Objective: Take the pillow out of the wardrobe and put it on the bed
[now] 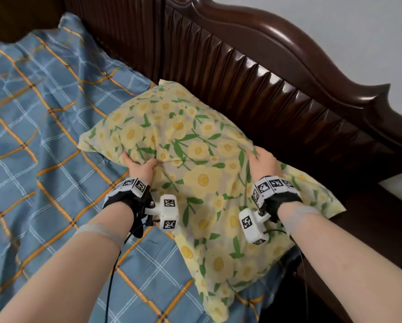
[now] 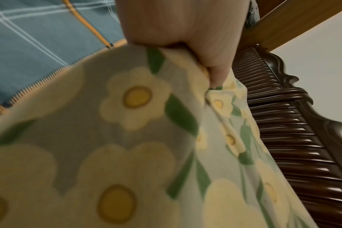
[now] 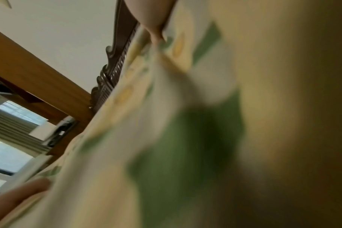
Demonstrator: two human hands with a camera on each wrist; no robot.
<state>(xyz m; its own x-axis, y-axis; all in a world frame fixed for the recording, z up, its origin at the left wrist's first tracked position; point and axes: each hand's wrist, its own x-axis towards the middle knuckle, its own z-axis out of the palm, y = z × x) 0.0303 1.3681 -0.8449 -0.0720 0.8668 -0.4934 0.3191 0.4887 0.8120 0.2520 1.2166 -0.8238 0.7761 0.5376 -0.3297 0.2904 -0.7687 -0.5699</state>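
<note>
pillow (image 1: pixel 195 173) on bed (image 1: pixel 44 136), against headboard (image 1: pixel 265 89)

Pillow (image 1: pixel 195 173) — pale yellow ground printed with yellow flowers, each with a deeper yellow centre, and green leaves and stems. Bed sheet (image 1: pixel 44 127) — blue, crossed by thin white lines and broader orange lines forming a check. Headboard (image 1: pixel 276 85): dark glossy brown wood. Wall (image 1: pixel 358 31): plain off-white. Wrist bands (image 1: pixel 131 185): white with black square-coded markers, over black straps.
</note>
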